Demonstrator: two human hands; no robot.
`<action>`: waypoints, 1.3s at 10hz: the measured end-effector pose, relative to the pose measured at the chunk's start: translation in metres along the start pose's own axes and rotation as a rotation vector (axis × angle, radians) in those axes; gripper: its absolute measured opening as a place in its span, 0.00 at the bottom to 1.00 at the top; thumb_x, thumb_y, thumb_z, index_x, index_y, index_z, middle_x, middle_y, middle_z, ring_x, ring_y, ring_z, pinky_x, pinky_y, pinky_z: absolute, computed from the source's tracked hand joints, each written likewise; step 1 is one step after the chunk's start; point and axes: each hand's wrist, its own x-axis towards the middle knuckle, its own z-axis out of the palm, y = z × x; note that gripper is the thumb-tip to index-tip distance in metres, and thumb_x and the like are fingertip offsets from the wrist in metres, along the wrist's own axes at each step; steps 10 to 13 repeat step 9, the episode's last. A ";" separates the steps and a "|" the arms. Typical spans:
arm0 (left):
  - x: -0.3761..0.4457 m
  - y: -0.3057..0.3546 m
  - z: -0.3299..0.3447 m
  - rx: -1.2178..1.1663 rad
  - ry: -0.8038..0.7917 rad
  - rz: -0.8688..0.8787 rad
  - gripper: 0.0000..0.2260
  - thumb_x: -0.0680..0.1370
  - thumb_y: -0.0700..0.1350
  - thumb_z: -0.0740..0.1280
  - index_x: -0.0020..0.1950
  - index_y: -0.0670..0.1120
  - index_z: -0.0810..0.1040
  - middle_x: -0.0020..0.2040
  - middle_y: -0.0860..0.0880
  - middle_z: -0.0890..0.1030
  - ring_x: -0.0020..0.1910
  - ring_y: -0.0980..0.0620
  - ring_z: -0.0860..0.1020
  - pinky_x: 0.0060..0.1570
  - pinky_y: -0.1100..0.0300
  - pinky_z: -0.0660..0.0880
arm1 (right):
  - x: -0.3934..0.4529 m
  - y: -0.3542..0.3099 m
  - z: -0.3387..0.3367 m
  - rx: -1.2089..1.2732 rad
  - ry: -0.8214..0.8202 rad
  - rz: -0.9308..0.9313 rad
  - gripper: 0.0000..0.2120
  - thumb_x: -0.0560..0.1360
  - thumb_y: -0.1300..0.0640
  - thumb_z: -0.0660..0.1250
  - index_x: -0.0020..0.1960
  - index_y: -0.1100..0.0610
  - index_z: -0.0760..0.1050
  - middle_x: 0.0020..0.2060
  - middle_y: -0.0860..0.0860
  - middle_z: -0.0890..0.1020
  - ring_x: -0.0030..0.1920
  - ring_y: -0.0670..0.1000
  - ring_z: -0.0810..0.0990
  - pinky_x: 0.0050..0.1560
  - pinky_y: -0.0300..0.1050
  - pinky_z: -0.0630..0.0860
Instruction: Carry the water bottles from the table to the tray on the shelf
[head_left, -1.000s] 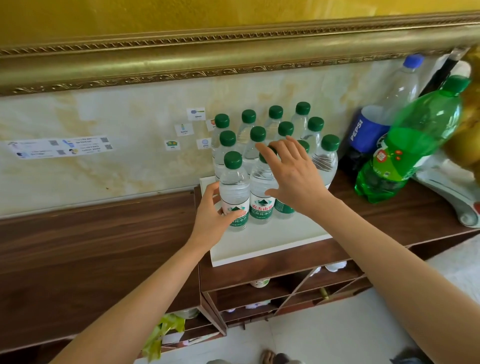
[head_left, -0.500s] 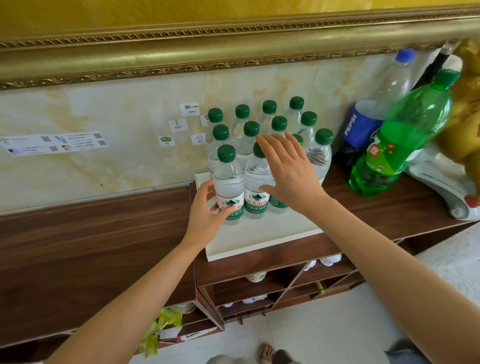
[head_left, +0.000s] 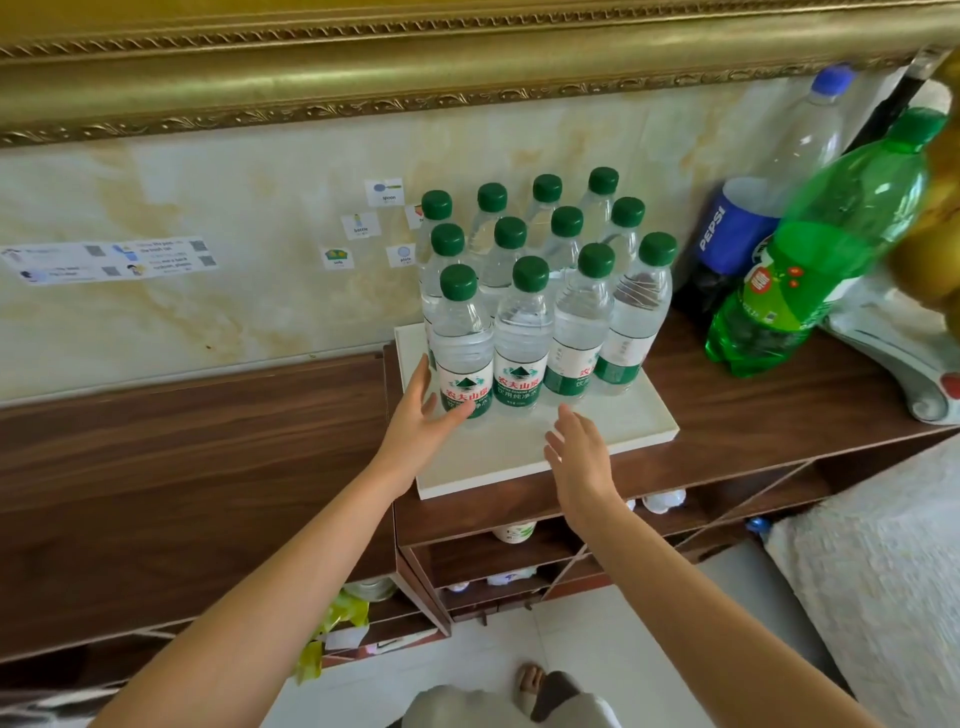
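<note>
Dark wood shelf (head_left: 727, 415) top against marbled wall. On it: white tray (head_left: 519, 457) near front edge, Pepsi bottle (head_left: 737, 244) and green soda bottle (head_left: 810, 260) just right of tray, white ornate object (head_left: 904, 358) far right.

Beyond my fingertips the wall (head_left: 208, 322) is pale, marbled cream with yellowish veins, and small picture stickers (head_left: 361, 226) are stuck on it beside a long paper strip (head_left: 109, 258) off to my left. Above runs a heavy gilt frame (head_left: 467, 62) with carved edging. Under my fingers stretches a dark wood shelf unit (head_left: 182, 467), its open cubbies (head_left: 519, 561) below holding odds and ends. The floor (head_left: 597, 649) is light tile, daylit.
</note>
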 end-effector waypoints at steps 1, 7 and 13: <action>0.000 0.007 0.002 -0.024 -0.057 0.063 0.36 0.75 0.43 0.71 0.78 0.53 0.55 0.77 0.56 0.62 0.74 0.59 0.63 0.73 0.58 0.61 | 0.002 -0.009 0.013 0.345 -0.102 0.174 0.29 0.81 0.47 0.56 0.77 0.57 0.53 0.77 0.54 0.58 0.76 0.54 0.58 0.75 0.50 0.57; 0.006 0.009 -0.006 0.022 -0.048 0.096 0.34 0.73 0.43 0.73 0.76 0.51 0.61 0.73 0.57 0.67 0.57 0.78 0.70 0.51 0.82 0.68 | 0.003 -0.019 0.032 0.292 -0.175 0.169 0.31 0.81 0.43 0.52 0.78 0.58 0.52 0.77 0.55 0.56 0.76 0.55 0.57 0.73 0.53 0.59; 0.005 0.023 -0.040 0.364 -0.023 0.044 0.23 0.74 0.50 0.72 0.67 0.49 0.73 0.60 0.52 0.78 0.57 0.53 0.78 0.56 0.59 0.75 | -0.019 -0.044 0.018 -0.209 -0.010 -0.163 0.18 0.82 0.49 0.55 0.56 0.59 0.77 0.49 0.53 0.83 0.54 0.55 0.81 0.49 0.46 0.77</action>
